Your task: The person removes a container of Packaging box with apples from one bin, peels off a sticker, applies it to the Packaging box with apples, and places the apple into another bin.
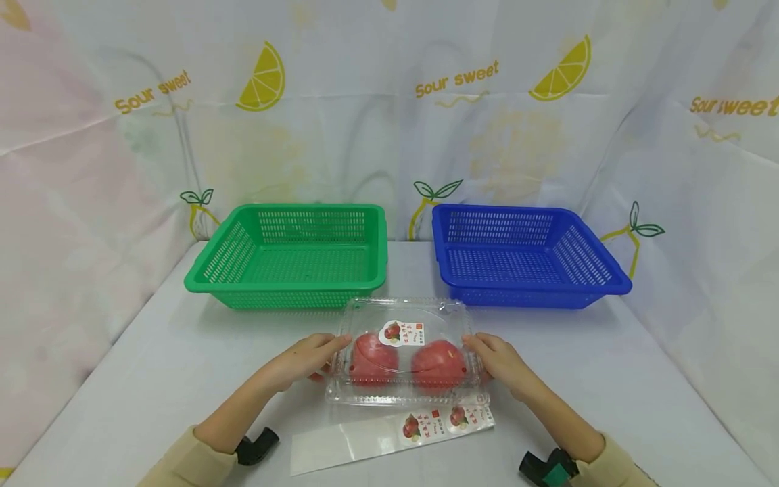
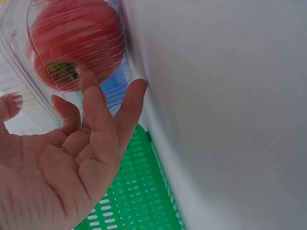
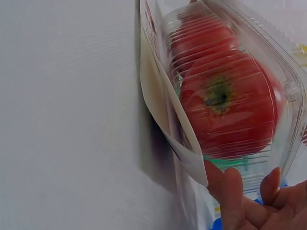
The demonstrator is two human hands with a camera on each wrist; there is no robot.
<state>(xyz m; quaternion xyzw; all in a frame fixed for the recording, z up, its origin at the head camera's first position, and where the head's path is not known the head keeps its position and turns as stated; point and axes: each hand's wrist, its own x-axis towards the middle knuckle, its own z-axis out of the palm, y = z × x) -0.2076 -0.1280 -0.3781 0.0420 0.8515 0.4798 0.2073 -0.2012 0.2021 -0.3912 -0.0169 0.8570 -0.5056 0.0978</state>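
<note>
A clear plastic clamshell box point(image 1: 404, 392) holds two red tomatoes point(image 1: 438, 365), seen through its ribbed walls. A label with fruit pictures point(image 1: 402, 333) sits on its lid. At the box's left end my left hand point(image 1: 307, 360) grips it, thumb on the lid's edge and fingers lower down. My right hand point(image 1: 502, 363) holds the opposite end in the same way. Just in front of the box lies a strip of label backing point(image 1: 347, 443) bearing two labels. In the right wrist view that strip point(image 3: 163, 110) bends up close beside the box.
Behind the box to the left stands a green basket point(image 1: 292, 287), with a blue basket point(image 1: 529, 287) to the right. Both rest on the white table point(image 1: 152, 379). A printed cloth point(image 1: 365, 101) hangs behind and along the sides.
</note>
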